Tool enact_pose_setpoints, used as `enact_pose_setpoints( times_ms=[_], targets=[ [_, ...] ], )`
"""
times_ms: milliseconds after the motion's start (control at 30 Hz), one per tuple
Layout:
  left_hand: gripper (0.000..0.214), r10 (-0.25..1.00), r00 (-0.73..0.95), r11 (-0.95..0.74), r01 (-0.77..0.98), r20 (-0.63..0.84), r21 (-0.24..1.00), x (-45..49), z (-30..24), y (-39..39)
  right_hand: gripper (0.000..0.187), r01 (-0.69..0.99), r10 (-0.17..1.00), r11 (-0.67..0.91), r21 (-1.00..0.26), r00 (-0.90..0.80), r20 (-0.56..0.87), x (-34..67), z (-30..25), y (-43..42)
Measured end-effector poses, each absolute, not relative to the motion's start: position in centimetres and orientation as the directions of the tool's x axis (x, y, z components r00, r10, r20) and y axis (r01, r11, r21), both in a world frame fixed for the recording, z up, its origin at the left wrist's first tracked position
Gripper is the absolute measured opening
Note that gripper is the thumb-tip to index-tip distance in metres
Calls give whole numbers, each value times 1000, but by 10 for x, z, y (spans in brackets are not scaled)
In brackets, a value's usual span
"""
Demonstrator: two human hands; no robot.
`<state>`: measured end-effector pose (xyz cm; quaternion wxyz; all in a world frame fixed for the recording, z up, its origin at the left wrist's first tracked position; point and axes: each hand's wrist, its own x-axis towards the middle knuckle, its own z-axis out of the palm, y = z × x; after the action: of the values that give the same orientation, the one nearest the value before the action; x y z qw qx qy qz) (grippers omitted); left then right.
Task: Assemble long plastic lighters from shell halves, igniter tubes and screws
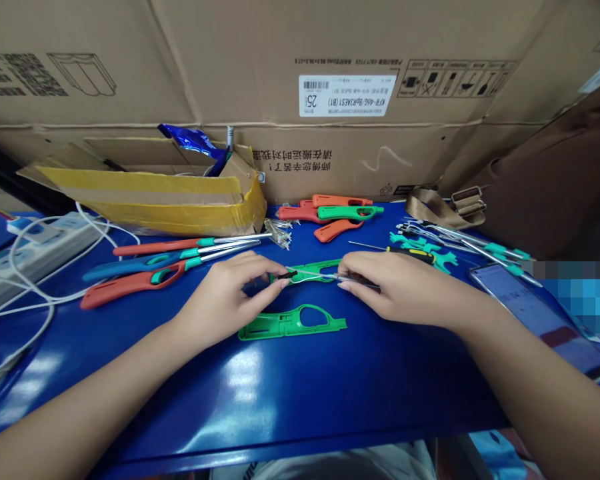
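Between the thumb and index finger of my left hand (pixel 230 293) is a small black part (pixel 287 275) with a thin white wire (pixel 307 277) running from it. My right hand (pixel 387 280) pinches a thin metal tube (pixel 337 276), and the wire reaches toward it. Behind the fingertips lies one green plastic lighter shell half (pixel 325 267), partly hidden. A second green shell half (pixel 285 325) with an oval opening rests inner side up in front of my hands. My right palm hides most of the tube.
At left lie assembled lighters (pixel 135 283), beside a power strip (pixel 45 260) with white cables. A cardboard box (pixel 155 200), orange and green handles (pixel 340 200), a screwdriver (pixel 410 253), teal parts (pixel 425 247), metal tubes (pixel 480 243) and a phone (pixel 535 313) surround the work spot.
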<state>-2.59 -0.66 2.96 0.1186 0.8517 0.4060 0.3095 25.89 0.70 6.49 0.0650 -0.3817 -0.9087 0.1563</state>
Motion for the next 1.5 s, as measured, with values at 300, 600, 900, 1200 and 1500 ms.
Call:
enact_pose_setpoints(
  times_ms=[300,600,900,1200,1500],
  targets=[
    [12,702,523,-707,588,483,392,-25,30,-6,18,666,688,682,-303,-724,-45,259,63,6],
    [19,713,558,-700,600,424,388,-27,25,-2,19,669,703,642,-375,-709,-60,258,63,7],
    [28,914,360,-388,640,188,663,-22,26,-3,16,669,729,585,-458,-681,-64,257,67,5],
    [26,915,346,-373,535,206,758,-21,27,-2,15,696,747,594,-403,-663,-44,257,66,5],
    [20,771,561,-601,486,300,635,-22,32,-6,13,720,751,613,-326,-659,-42,259,67,7]
  ],
)
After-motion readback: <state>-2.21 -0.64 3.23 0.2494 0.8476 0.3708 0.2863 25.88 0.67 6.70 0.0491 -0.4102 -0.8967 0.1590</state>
